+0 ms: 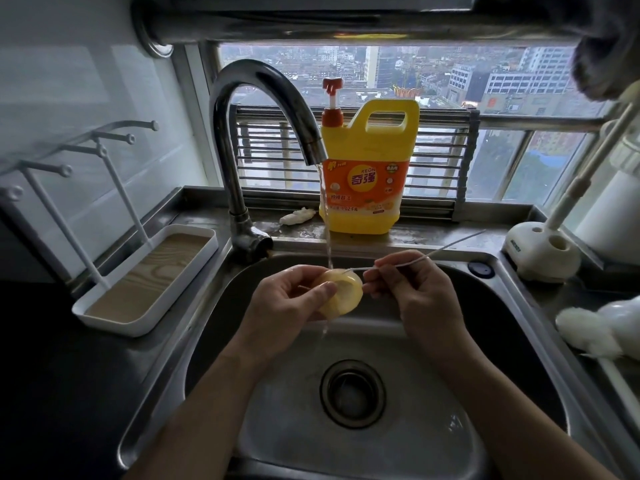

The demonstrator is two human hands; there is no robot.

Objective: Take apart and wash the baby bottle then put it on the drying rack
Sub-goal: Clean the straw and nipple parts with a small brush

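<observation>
My left hand (287, 299) holds a pale yellow silicone bottle teat (344, 294) over the steel sink (519, 334), under the water running from the tap (277, 98). My right hand (412, 289) pinches a thin white straw brush (415, 259) whose tip pokes into the teat's rim. The brush's wire handle sticks out up and to the right. A white drying rack (114, 282) with upright pegs and a wood-look tray stands on the counter at the left.
A yellow dish soap jug (367, 174) with an orange pump stands on the ledge behind the sink. A white brush stand (540, 251) sits at the right rim, white bottle parts (599, 327) beyond it. The drain (352, 393) lies below my hands.
</observation>
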